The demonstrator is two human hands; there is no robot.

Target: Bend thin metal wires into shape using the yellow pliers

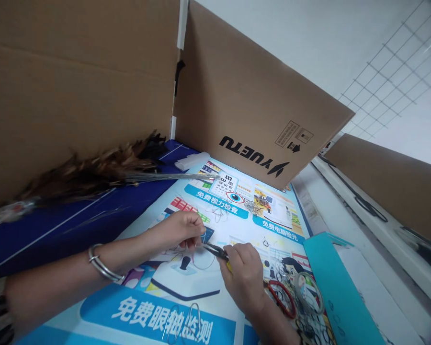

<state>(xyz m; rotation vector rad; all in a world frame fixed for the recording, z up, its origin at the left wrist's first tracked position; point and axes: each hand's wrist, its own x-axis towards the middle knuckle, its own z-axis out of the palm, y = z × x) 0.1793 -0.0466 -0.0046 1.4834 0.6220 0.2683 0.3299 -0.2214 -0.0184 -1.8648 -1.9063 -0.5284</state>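
Near the middle of the head view, my left hand [188,229] is closed in a pinch on a thin wire [204,268], which curves down in a loop below the fingers. My right hand [246,278] is wrapped round pliers [215,249] with dark jaws and a yellow handle. The jaws point left and meet the wire beside my left fingertips; whether they clamp it is too small to tell. Several bent wire loops [194,318] lie on the printed sheet nearer to me.
Right of my right hand lies a heap of rings and wire, including a red loop [282,299]. A teal folder [341,287] borders it. Brown feathers [93,167] and straight wires [165,177] lie at the left. A cardboard panel [244,96] stands behind the printed sheet [244,314].
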